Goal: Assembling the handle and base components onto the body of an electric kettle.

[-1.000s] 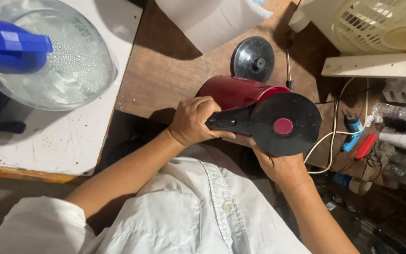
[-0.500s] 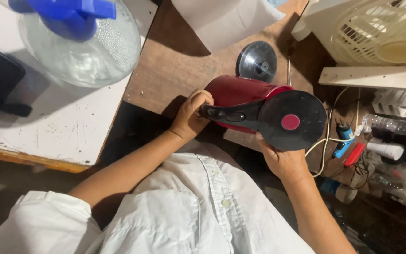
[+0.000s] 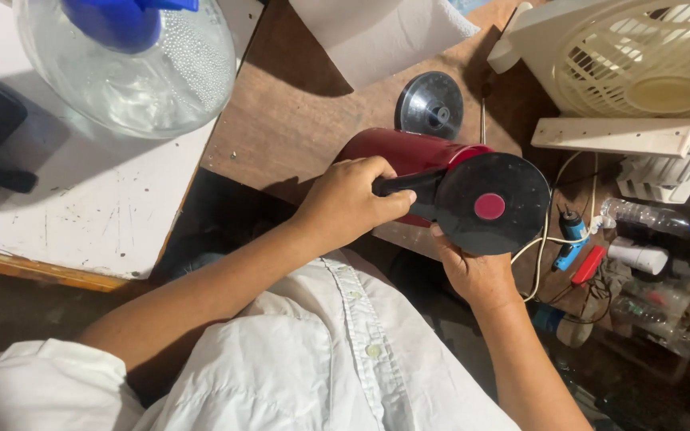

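Holding: our left hand [image 3: 353, 199] is clenched around the black handle of the red kettle [image 3: 409, 156].
Supporting: our right hand [image 3: 473, 271] grasps its black lid [image 3: 493, 203] from below.
Place: kettle tilted over the brown desk [image 3: 297, 112], near the round base [image 3: 430, 105].

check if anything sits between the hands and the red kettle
Nothing visible does. The left hand already grips the handle of the red kettle, and the right hand touches the rim of its black lid from below.
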